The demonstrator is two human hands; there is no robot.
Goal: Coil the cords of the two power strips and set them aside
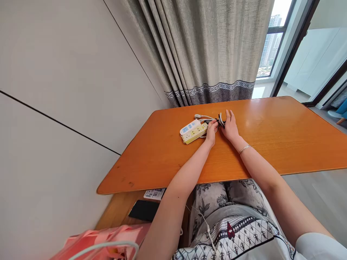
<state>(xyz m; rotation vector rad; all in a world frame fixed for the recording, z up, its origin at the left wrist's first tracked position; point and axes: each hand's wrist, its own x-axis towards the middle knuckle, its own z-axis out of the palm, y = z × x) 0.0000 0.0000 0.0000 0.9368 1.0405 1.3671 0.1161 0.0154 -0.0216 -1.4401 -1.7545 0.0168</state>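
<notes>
Two power strips lie side by side on the orange-brown table: a white power strip with blue socket faces and a yellowish power strip in front of it. Their white and black cords gather in a bundle to the right of the strips. My left hand is closed on part of this bundle, fingertips pinched together. Against the bundle's right side rests my right hand, fingers stretched out and apart; its thumb side is partly hidden. A white plug lies behind the strips.
Beyond the table hangs a grey curtain, with a window at the right. A pale wall panel runs along the left. Below the table's front edge are a black flat object and a pink bag.
</notes>
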